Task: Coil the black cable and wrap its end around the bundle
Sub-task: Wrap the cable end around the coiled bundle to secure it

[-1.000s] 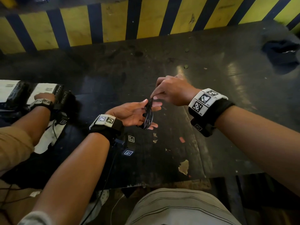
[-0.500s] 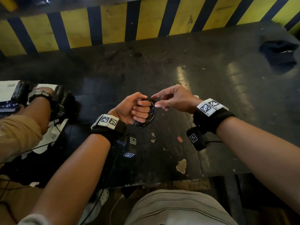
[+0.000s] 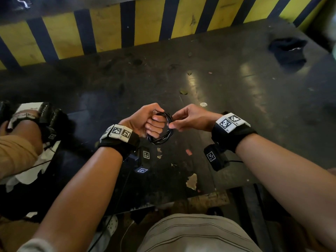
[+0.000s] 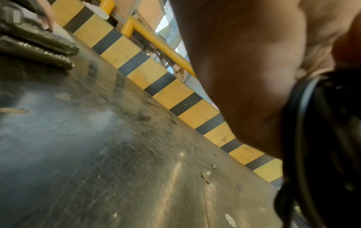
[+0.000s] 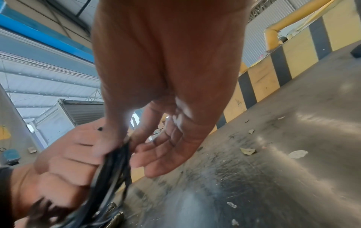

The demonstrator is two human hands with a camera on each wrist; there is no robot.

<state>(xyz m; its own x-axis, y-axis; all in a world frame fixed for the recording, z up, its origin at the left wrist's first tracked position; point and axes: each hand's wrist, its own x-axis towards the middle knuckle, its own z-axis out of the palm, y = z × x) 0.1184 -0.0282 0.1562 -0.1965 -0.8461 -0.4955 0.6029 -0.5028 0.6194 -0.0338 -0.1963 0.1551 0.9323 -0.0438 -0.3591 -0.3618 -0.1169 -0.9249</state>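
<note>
The black cable (image 3: 164, 137) is a small round coil held above the dark table (image 3: 236, 91). My left hand (image 3: 151, 122) grips it in a fist, fingers curled through the loop. My right hand (image 3: 183, 118) pinches the coil's right side between thumb and forefinger. In the right wrist view the cable (image 5: 115, 166) hangs as a dark bundle between the left hand (image 5: 64, 162) and the right hand (image 5: 129, 143), whose other fingers are spread. In the left wrist view the cable (image 4: 304, 146) runs along the right edge beside the left hand (image 4: 244, 69).
A yellow and black striped barrier (image 3: 109, 33) runs along the table's far edge. A dark cloth (image 3: 289, 50) lies at the far right. Another person's arm (image 3: 20, 142) rests on black packets (image 3: 49, 113) at the left. Leaf scraps dot the table.
My left hand went from flat and open under the coil to a fist gripping it. My right hand shifted from above the coil to pinching its right side.
</note>
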